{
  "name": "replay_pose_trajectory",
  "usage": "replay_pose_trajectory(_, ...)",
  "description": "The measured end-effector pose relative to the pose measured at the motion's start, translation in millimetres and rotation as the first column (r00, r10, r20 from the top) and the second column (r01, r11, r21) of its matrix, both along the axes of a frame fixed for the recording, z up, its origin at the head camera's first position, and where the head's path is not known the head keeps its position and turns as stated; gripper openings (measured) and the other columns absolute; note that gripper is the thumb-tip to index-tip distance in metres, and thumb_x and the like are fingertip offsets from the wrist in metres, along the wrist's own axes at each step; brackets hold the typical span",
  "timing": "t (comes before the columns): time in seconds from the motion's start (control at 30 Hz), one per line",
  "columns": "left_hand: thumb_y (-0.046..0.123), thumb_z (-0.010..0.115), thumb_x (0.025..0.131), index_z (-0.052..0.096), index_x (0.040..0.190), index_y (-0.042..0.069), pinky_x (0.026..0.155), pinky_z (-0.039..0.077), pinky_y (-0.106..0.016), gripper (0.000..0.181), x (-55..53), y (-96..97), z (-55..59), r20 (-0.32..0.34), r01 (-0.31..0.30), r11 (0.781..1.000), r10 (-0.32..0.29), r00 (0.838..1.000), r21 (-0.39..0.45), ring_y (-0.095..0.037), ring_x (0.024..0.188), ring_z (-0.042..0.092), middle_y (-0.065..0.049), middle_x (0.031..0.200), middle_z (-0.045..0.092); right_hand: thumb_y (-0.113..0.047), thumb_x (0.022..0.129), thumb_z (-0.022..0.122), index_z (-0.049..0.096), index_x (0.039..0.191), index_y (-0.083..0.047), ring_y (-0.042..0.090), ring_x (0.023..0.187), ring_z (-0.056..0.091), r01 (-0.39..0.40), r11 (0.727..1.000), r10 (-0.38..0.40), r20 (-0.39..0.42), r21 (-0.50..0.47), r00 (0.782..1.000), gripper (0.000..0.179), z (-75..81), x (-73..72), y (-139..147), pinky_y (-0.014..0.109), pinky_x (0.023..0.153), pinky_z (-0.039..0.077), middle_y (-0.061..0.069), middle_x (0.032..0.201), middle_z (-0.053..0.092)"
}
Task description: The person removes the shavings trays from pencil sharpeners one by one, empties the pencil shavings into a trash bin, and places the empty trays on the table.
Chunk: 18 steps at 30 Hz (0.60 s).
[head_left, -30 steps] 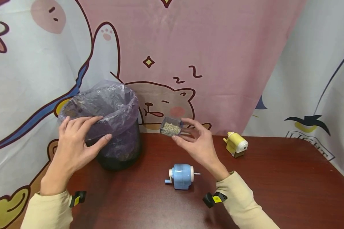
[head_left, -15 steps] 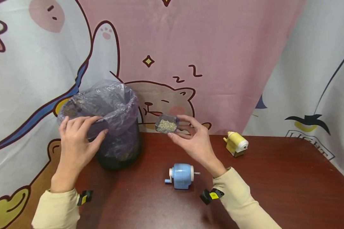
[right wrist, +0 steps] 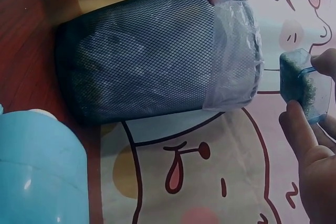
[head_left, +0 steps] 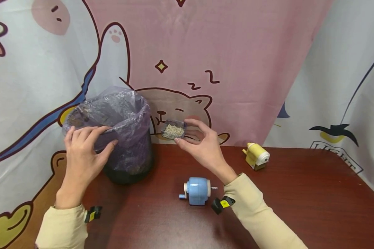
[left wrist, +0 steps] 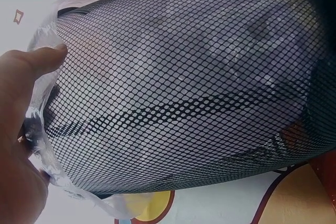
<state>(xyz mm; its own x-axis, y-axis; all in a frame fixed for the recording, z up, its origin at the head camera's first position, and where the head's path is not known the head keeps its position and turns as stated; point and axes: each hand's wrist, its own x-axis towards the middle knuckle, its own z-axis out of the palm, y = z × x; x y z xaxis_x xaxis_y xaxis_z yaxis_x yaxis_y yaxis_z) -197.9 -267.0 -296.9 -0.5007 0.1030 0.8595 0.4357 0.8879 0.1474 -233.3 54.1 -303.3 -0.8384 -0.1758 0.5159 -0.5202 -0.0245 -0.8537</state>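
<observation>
My left hand [head_left: 84, 148] grips the near rim of a black mesh trash can [left wrist: 184, 66], thumb outside and fingers over the edge. A translucent purple bag [head_left: 132, 126] lines the can and folds over its rim. In the head view my right hand [head_left: 202, 143] holds a small clear sharpener drawer [head_left: 174, 122] between thumb and fingers, to the right of the can. Light pencil shavings [head_left: 174, 131] fill much of the drawer, which is raised above the table. The right wrist view shows the drawer's side wall [right wrist: 290, 80] apart from the can's mouth.
A blue crank pencil sharpener [head_left: 197, 191] stands on the dark red-brown table [head_left: 156, 224], below the right hand in view. Farther right, near the back edge, is a yellow sharpener [head_left: 257, 156]. A printed cartoon cloth [head_left: 243, 69] hangs behind the table.
My right hand has carried the drawer of shavings left and slightly up, closer to the trash can. The left wrist shifted right a little at first, with the hand staying at the rim.
</observation>
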Motion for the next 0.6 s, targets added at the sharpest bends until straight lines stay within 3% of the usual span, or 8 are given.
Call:
replay_pose_trajectory(0.2,0.012,0.087,0.078,0.071,0.118,0.002,0.119,0.019,-0.068,0.044,-0.1,1.1,0.1,0.009,0.001,1.000,-0.001,1.000,0.007,-0.046,0.108,0.054,-0.024,0.106,0.067,-0.003,0.082,0.083,0.060,0.135,-0.003,0.030,0.112,0.072,-0.012,1.000,0.012,-0.026,-0.017,1.000,0.058,4.7,-6.8,-9,0.040,0.096,0.058,0.019,0.123,0.068)
replay_pose_trajectory(0.4,0.011,0.087,0.078,0.071,0.117,0.001,0.119,0.019,-0.068,0.044,0.0,-0.1,-0.4,0.013,-0.001,1.000,0.001,1.000,0.013,-0.046,0.107,0.054,-0.025,0.106,0.067,-0.005,0.082,0.083,0.061,0.134,-0.004,0.029,0.109,0.073,0.000,1.000,0.000,-0.049,-0.005,0.999,0.057,10.2,-15.6,-22,0.030,0.093,0.059,0.018,0.122,0.068)
replay_pose_trajectory(0.6,0.011,0.087,0.078,0.070,0.117,0.001,0.119,0.019,-0.068,0.044,-0.4,0.2,-0.4,0.006,0.000,1.000,0.000,1.000,0.011,-0.047,0.107,0.054,-0.025,0.106,0.067,-0.008,0.082,0.084,0.061,0.134,-0.005,0.027,0.106,0.074,0.015,1.000,-0.015,-0.038,0.009,0.999,0.058,15.8,-23.1,-29,0.029,0.090,0.059,0.016,0.120,0.070)
